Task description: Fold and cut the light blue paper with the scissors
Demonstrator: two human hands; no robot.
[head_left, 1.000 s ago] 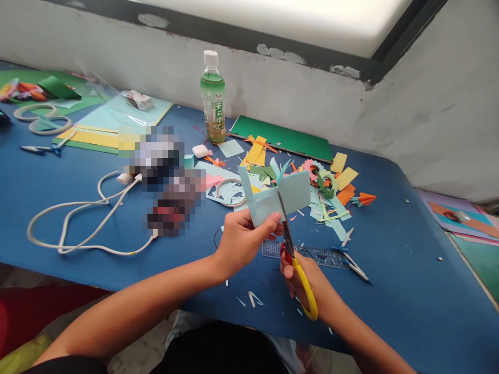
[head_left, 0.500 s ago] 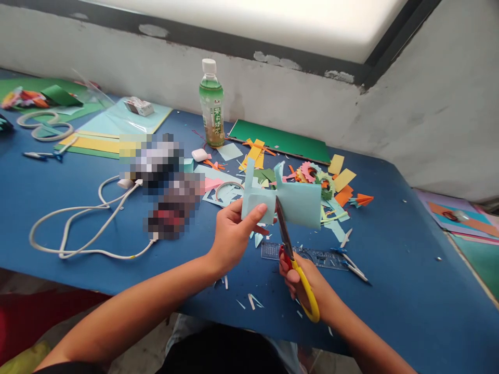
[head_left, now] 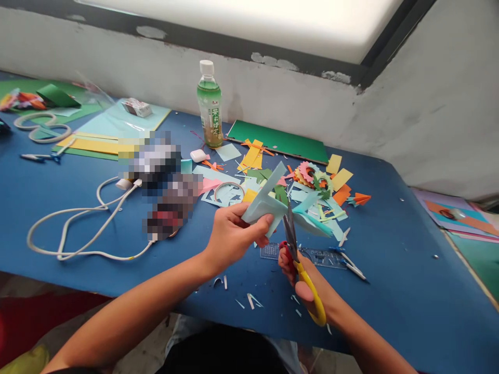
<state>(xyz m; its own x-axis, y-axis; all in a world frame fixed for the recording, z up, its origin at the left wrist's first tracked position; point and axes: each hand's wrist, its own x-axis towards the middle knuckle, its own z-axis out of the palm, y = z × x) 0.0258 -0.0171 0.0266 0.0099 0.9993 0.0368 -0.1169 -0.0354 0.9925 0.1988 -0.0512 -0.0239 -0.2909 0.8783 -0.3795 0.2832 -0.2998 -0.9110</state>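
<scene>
My left hand (head_left: 236, 234) pinches a folded piece of light blue paper (head_left: 265, 205) between thumb and fingers, above the table. A narrow strip of this paper points up and to the right. My right hand (head_left: 302, 280) is closed around the handles of a pair of scissors (head_left: 290, 234), one red and one yellow. Its blades point up at the paper's right edge. Just right of the blades hangs another light blue paper part (head_left: 312, 221), tilted down; whether it is still joined to the held piece I cannot tell.
Paper scraps (head_left: 255, 156) and paper gears (head_left: 307, 174) lie behind my hands. A clear ruler (head_left: 325, 258) and a pen (head_left: 354, 269) are by my right hand. A green tea bottle (head_left: 209, 109) stands near the wall. White cables (head_left: 93, 253) loop at left.
The right part of the light blue paper has dropped and tilted away from the piece in my left hand, which has turned. The scissors have shifted slightly right.
</scene>
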